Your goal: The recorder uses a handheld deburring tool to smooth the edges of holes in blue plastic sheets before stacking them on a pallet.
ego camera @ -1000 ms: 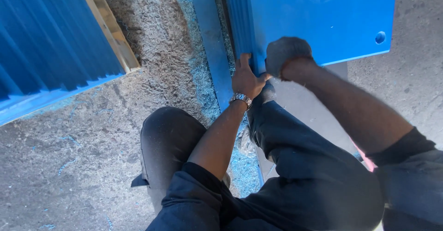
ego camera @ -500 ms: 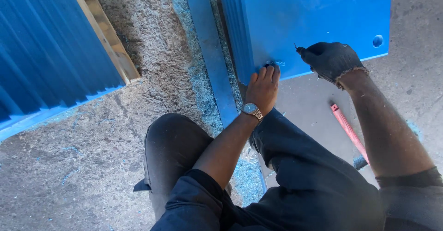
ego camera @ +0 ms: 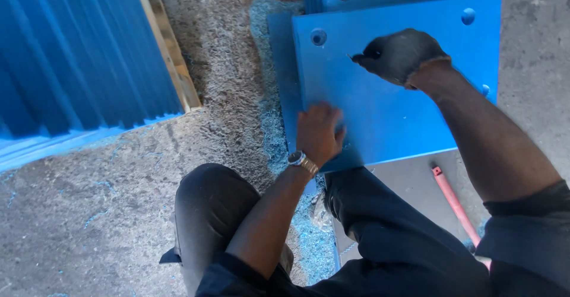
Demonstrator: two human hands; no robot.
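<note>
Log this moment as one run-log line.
left hand: flat on blue panel | right hand: gloved, pinching small tool on panel | pink rod: on floor

Small tool in the gloved right hand (ego camera: 399, 55) perhaps a scraper; too small.

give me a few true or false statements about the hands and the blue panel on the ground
1. The bare left hand lies flat on the flat blue plastic panel. True.
2. The right hand is bare. False: it wears a dark glove.
3. The left wrist carries a metal wristwatch. True.
4. The pink rod lies on top of the blue panel. False: it lies on the grey sheet below the panel's edge.
5. Blue shavings lie on the concrete floor. True.
</note>
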